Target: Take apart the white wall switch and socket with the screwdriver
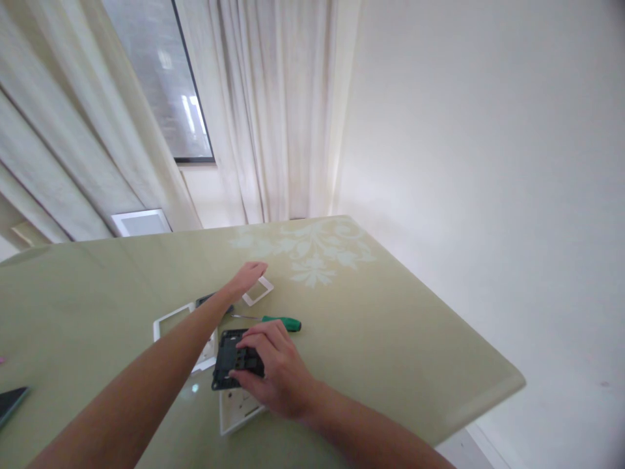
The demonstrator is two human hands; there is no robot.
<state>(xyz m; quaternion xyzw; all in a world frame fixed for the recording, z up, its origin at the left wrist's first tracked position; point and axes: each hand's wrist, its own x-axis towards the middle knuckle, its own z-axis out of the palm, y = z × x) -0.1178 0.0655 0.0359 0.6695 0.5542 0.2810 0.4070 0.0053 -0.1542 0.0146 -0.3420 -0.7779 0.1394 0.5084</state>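
My right hand (pixel 278 368) grips a black plastic wall-switch or socket module (pixel 227 360) from its right side, fingers over the top and thumb below. Its back faces up, above a white cover plate (pixel 239 410) partly hidden under it. Farther off, my left hand (pixel 248 277) is closed at the upper edge of a thin white rectangular frame (pixel 251 300); its fingertips are mostly hidden. Between the hands lies a screwdriver (pixel 286 324) with a green handle. Beneath my left forearm, another white frame (pixel 157 329) and a second dark module (pixel 201 301) show in part.
The pale green tabletop (pixel 371 339) has a white floral print at the back and a corner on the right. A dark flat object (pixel 10 402) lies at the left edge. Curtains (pixel 288 111), a window and a white wall (pixel 488 163) stand beyond.
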